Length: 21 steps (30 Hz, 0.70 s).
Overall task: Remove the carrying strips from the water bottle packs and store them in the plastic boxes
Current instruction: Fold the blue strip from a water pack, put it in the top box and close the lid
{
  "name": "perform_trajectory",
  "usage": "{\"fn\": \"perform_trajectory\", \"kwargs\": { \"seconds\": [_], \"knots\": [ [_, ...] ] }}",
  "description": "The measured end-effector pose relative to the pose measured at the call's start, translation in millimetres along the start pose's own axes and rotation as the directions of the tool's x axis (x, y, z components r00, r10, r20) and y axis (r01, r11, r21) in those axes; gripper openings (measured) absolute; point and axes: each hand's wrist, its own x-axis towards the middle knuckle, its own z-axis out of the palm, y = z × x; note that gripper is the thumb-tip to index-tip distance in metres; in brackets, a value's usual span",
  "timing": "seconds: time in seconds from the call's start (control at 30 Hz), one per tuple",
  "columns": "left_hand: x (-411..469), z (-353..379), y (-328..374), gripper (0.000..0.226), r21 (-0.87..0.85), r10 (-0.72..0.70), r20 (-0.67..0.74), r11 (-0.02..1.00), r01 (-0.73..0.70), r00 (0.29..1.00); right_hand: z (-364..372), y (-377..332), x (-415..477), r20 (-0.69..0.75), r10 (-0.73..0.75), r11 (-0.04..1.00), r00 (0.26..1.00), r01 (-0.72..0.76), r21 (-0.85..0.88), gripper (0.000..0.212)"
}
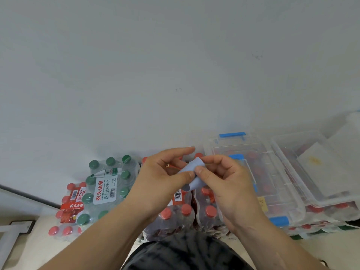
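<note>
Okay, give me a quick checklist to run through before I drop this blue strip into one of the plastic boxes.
1. Blue strip held by both hands: ok, left hand and right hand pinch it.
2. Strip free of the packs: ok, lifted above the red-cap pack.
3. Strip folded flat: not ok, curled.
4. Blue-handled box open: cannot tell through clear plastic.
5. Box near the right hand: ok.
6. Green-cap pack strip: not ok, white strip on.

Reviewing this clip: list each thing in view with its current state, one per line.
Left hand: pinching the blue strip.
Right hand: pinching the blue strip.
Blue strip: off the pack, curled between both hands.
Green-capped pack: wrapped, strip on.
Clear box: lid shut.
</note>
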Motion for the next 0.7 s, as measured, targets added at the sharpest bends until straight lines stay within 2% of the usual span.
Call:
{"fn": "perform_trajectory", "kwargs": {
  "seconds": [0.13, 0.23, 0.33, 0.47, 0.53, 0.7],
  "knots": [
    [4.3, -10.2, 6.5, 0.043, 0.099, 0.03, 0.212, 0.994, -0.052, 0.977, -1.4, -0.2, 5.5, -0.024, 0.067, 0.997, 0.997, -0.066, 0.049, 0.024],
    [8.8, -18.0, 10.1, 0.062, 0.204, 0.027, 0.34, 0.974, -0.102, 0.94, -6.5, -4.0, 12.0, 0.017, 0.114, 0.993, 0.993, -0.115, 0.035, 0.027],
    [11.5, -18.8, 14.1, 0.08, 0.254, -0.026, 0.43, 0.963, -0.093, 0.903, -8.6, -6.8, 17.1, 0.073, 0.14, 0.99, 0.988, -0.14, -0.003, 0.028],
    [12.5, -13.7, 15.3, 0.063, 0.284, 0.073, 0.38, 0.94, -0.192, 0.922, -10.3, -7.4, 20.2, 0.074, 0.142, 0.99, 0.987, -0.142, -0.006, 0.028],
    [12.1, -11.4, 13.7, 0.056, 0.281, 0.098, 0.33, 0.939, -0.197, 0.939, -10.3, -8.6, 17.7, 0.082, 0.146, 0.989, 0.986, -0.147, -0.001, 0.029],
    [9.6, -9.3, 8.7, 0.064, 0.187, 0.095, 0.257, 0.971, -0.146, 0.962, -11.1, -12.5, 14.2, 0.1, 0.17, 0.985, 0.98, -0.17, -0.014, 0.036]
  ]
}}
